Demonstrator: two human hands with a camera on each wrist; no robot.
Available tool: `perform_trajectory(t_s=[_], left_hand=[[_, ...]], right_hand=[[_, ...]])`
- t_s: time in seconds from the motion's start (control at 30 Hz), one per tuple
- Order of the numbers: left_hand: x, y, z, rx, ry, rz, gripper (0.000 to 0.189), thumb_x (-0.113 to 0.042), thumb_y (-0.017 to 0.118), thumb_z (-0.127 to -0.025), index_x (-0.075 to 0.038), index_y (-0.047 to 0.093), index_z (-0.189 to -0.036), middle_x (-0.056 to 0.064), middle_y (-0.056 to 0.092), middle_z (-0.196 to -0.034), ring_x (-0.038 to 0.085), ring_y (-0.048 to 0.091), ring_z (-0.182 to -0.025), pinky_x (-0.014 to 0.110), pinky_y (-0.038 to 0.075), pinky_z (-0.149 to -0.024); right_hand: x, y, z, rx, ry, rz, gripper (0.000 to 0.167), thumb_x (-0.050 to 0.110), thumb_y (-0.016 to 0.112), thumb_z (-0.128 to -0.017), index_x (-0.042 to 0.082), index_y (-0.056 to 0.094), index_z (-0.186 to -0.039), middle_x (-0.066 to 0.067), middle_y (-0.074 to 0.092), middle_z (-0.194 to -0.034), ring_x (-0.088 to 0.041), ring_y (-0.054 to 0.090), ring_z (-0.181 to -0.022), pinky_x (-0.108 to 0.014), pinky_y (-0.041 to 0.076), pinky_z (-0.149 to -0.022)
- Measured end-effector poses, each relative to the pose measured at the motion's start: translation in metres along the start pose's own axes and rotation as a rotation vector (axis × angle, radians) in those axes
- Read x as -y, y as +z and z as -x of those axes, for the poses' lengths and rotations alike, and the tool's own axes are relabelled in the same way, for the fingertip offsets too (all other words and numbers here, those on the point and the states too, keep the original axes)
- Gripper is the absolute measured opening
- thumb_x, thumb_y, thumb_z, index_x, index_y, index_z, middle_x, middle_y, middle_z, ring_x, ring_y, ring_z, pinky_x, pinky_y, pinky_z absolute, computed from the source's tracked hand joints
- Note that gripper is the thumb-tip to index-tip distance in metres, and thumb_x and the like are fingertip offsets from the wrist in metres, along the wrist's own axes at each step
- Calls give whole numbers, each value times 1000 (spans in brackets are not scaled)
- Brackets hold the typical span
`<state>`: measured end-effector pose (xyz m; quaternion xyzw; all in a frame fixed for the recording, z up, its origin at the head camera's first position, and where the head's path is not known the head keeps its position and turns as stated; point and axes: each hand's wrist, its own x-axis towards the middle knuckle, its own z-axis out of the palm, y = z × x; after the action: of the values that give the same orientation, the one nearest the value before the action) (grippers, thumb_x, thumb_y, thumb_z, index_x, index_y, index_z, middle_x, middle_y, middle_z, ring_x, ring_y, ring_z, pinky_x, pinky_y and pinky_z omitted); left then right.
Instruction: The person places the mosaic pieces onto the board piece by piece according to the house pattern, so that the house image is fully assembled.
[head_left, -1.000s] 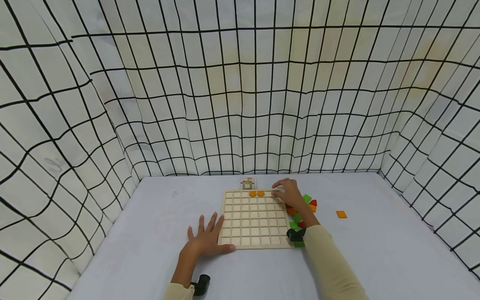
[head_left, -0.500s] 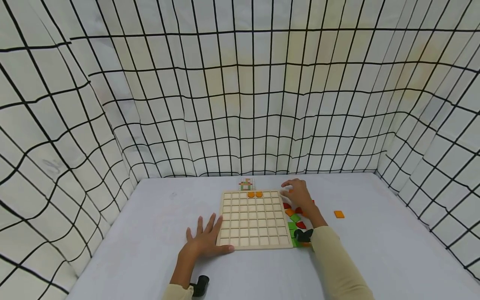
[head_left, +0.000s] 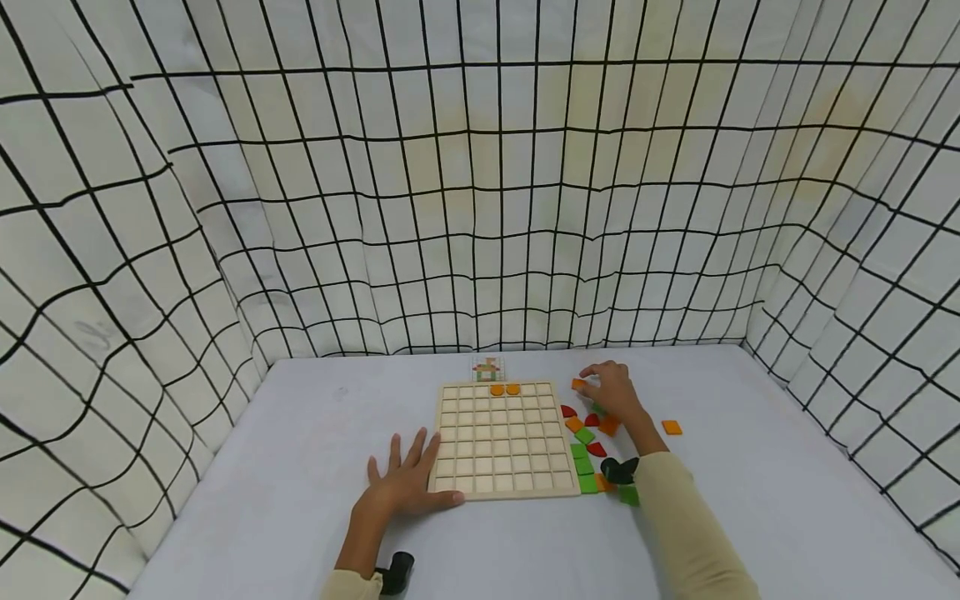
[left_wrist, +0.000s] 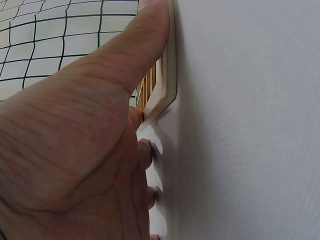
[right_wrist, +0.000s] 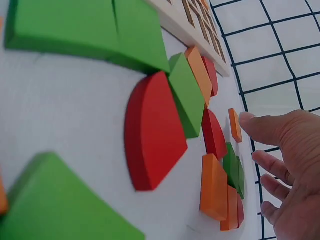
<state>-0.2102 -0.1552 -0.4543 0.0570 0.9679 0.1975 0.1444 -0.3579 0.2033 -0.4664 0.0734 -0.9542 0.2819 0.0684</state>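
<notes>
A wooden grid board lies on the white table, with two orange round pieces in its far row. My left hand is spread at the board's near left corner. Its thumb lies along the near edge, and the fingertips rest on the table by the left side. Beyond the board's right side, my right hand hovers with loosely bent fingers, its thumb close to an orange piece. Whether thumb and piece touch, I cannot tell. Nothing shows held in that hand.
Several green, red and orange pieces, such as a red curved-edge one, are scattered right of the board. A lone orange square lies farther right. Behind the board is a small pattern card. Black-gridded white fabric encloses the table.
My right hand has moved right, away from the board's far right corner, and an orange piece now shows beside its fingertips. The left hand keeps its place on the board's corner.
</notes>
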Motion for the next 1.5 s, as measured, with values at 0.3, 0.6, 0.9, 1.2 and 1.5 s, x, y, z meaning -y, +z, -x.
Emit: perform_trajectory(t_s=[0.3, 0.6, 0.9, 1.2, 1.5], left_hand=[[2, 0, -3, -2, 2, 6, 109, -68, 68, -76, -15, 20, -157, 13, 8, -165, 49, -6, -148, 77, -3, -107], [2, 3, -3, -5, 7, 18, 108, -67, 69, -76, -15, 20, -157, 14, 8, -165, 50, -7, -148, 77, -3, -107], [1, 2, -2, -4, 1, 14, 108, -67, 69, -76, -15, 19, -157, 14, 8, -165, 49, -7, -148, 77, -4, -107], [1, 1, -2, -4, -1, 11, 109, -68, 68, -76, -15, 19, -157, 14, 8, -165, 49, -7, -148, 77, -3, -107], [1, 2, -1, -5, -1, 11, 109, -69, 68, -76, -15, 20, -157, 14, 8, -165, 49, -6, -148, 76, -3, -108]], right_hand=[[-8, -1, -2, 5, -6, 27, 21, 16, 68, -90, 5, 72, -107, -25, 61, -120, -46, 46, -119, -57, 42, -97], [-11, 2, -1, 30, 46, 3, 26, 17, 68, -90, 5, 70, -113, -26, 57, -125, -43, 46, -118, -57, 43, -98], [-12, 10, -7, 34, 45, 69, 19, 22, 69, -91, 15, 72, -109, -26, 54, -129, -45, 46, -116, -61, 46, -88], [-7, 11, -7, 43, 68, 59, 21, 25, 71, -89, 15, 71, -107, -26, 51, -130, -44, 43, -117, -62, 44, -89], [-4, 12, -5, 52, 86, 101, 20, 25, 70, -90, 11, 69, -104, -26, 49, -132, -43, 44, -119, -60, 44, -90]])
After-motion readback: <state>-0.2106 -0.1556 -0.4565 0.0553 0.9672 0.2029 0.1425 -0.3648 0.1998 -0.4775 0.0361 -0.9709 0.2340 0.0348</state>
